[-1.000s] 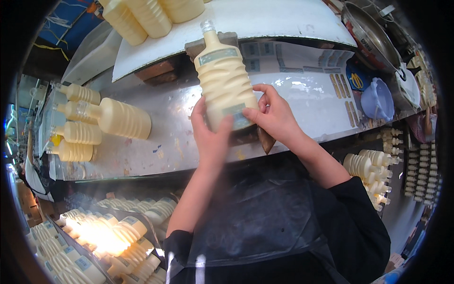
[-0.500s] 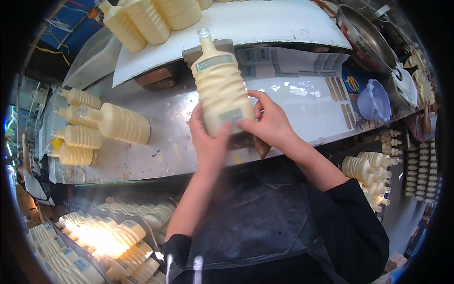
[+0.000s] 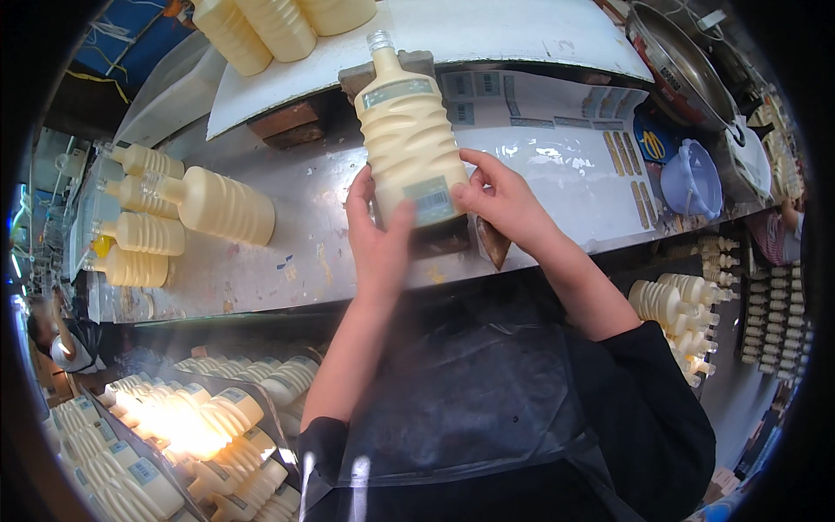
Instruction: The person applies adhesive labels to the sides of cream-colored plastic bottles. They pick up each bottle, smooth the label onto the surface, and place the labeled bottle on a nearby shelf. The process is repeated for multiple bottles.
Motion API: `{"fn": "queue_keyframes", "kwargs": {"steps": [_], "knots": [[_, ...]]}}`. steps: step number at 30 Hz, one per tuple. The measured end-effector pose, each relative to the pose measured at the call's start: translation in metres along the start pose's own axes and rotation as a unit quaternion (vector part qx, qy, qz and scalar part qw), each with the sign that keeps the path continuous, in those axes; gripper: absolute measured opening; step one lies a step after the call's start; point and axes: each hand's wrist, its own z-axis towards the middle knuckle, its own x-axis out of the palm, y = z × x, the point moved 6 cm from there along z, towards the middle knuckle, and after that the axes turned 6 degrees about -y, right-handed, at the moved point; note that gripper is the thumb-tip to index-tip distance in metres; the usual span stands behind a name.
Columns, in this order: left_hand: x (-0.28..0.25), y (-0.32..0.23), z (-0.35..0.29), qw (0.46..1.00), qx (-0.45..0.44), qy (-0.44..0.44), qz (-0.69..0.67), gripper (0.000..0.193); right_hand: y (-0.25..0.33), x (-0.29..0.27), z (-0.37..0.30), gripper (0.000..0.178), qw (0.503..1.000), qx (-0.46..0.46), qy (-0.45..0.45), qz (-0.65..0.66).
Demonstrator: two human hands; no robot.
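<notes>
A cream ribbed bottle (image 3: pixel 410 143) with a clear threaded neck lies on dark brown blocks, its neck pointing away from me. Near its shoulder is a grey-green label band (image 3: pixel 397 91), and a rectangular grey-green label (image 3: pixel 432 199) sits close to its base. My left hand (image 3: pixel 378 244) is closed round the bottle's lower left side, its thumb blurred at the label's left edge. On the other side my right hand (image 3: pixel 507 202) grips the lower right side, thumb pressed by the label's right edge. The bottle's underside is hidden.
Several cream bottles (image 3: pixel 228 206) lie on the metal table at left; others stand on a white raised board (image 3: pixel 487 35). A sheet with labels (image 3: pixel 557 157) lies at right beside a purple bucket (image 3: pixel 691 178). Crated bottles (image 3: pixel 148 474) fill the lower left.
My thumbs have moved apart from the middle of the lower label toward its edges, so more of the label shows. The bottle stays in both hands on the blocks.
</notes>
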Motion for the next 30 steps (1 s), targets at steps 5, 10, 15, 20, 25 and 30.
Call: {"fn": "queue_keyframes", "kwargs": {"steps": [5,10,15,20,25,30], "knots": [[0.0004,-0.0008,0.0007,1.0,0.011,-0.008,0.014,0.072,0.0034,0.0041,-0.0028,0.071,1.0,0.0,0.001,-0.014],[0.0011,-0.002,0.0006,1.0,0.014,-0.012,0.021,0.072,0.0044,0.0044,-0.0031,0.073,0.999,-0.005,-0.016,-0.034],[0.0016,0.0001,0.0004,1.0,0.004,-0.009,0.019,0.072,0.0016,0.004,-0.0027,0.074,0.999,-0.009,-0.02,-0.024],[0.0013,0.0032,-0.0003,1.0,-0.011,-0.01,0.005,0.072,0.0032,0.0021,-0.002,0.076,1.0,-0.001,-0.01,-0.027],[0.0021,-0.0026,-0.0018,1.0,-0.008,-0.001,0.007,0.071,0.0072,0.003,-0.0025,0.078,0.999,-0.011,-0.019,-0.039],[0.0016,-0.0028,-0.0019,1.0,0.0,0.0,0.023,0.071,0.0073,0.0023,-0.0027,0.079,0.998,-0.001,-0.019,-0.053]]}}
